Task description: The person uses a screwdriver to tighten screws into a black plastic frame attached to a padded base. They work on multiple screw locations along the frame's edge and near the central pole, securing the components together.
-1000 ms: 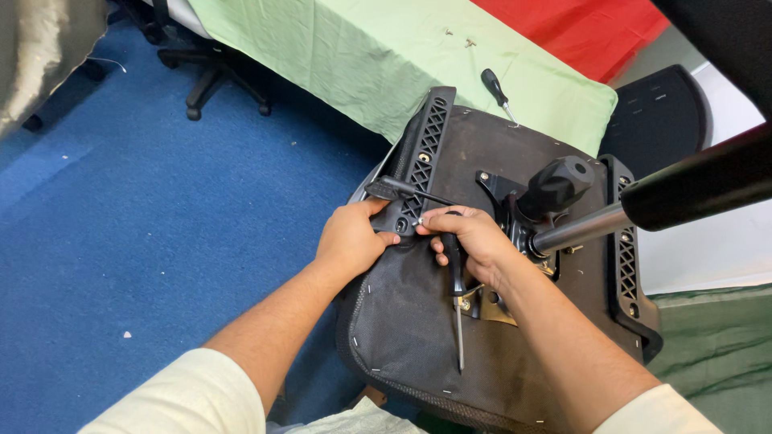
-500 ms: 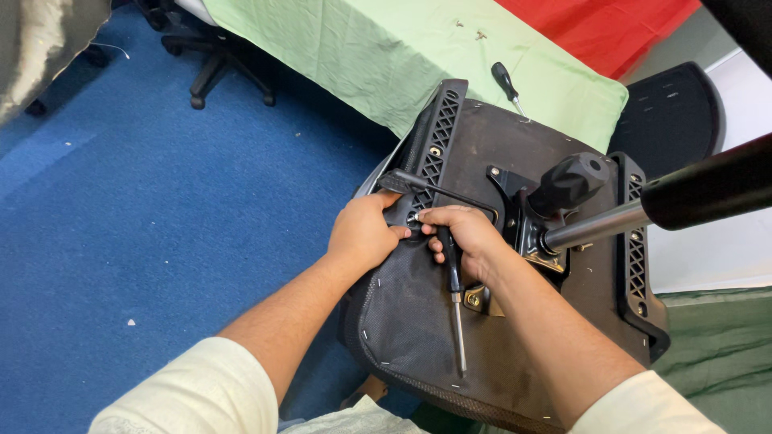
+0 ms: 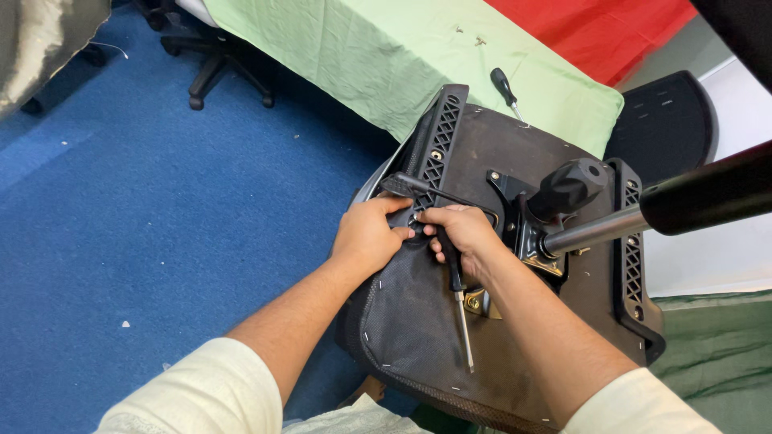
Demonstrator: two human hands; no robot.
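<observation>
So we're working with both hands on the underside of an upturned office chair seat (image 3: 418, 321). Our left hand (image 3: 366, 237) is pinching down at a small black fitting (image 3: 414, 221) right by the slotted black plastic bracket (image 3: 438, 145) on the seat's left edge, fingers curled in tight. Our right hand (image 3: 465, 235) is meeting it at the same spot, and it's gripping a screwdriver (image 3: 458, 297) with the handle tucked in the palm and the metal shaft pointing back toward us along the dark fabric. Both hands are touching at the fingertips, just beside a thin black lever (image 3: 434, 191) that's running across the seat. Just right of our hands, the metal tilt mechanism (image 3: 527, 233) is sitting with a black knob (image 3: 571, 186) and a chrome and black column (image 3: 643, 213) sticking out to the right. Further out, a second screwdriver (image 3: 507, 88) is lying on the green cloth (image 3: 338, 56) covering the surface, with a red cloth (image 3: 595, 32) beyond. Blue carpet (image 3: 145, 225) is filling the left, and another chair's wheeled base (image 3: 217, 56) is standing on it.
</observation>
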